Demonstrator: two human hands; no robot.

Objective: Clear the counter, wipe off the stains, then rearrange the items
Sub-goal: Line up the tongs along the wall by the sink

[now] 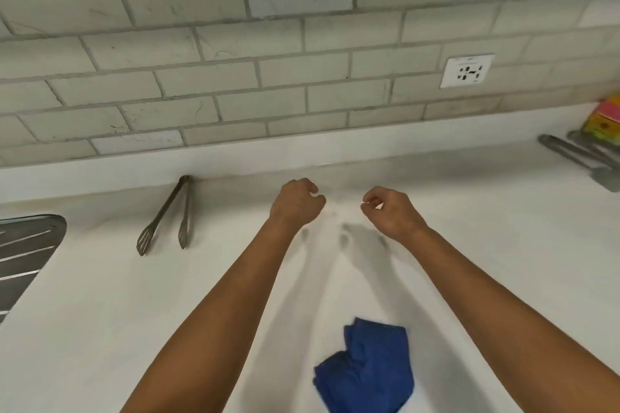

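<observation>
Two slotted metal tongs (166, 215) (splayed), crumpled blue cloth (365, 367).

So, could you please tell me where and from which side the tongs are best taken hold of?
Grip the tongs partway down the two arms, coming from above with the left hand, which is nearer. They lie flat on the counter, hinge end against the backsplash and tips spread toward the person, so squeezing both arms together probably gives the surest hold.

Both arms reach forward, left hand (297, 203) and right hand (391, 211) loosely curled, holding nothing
</observation>
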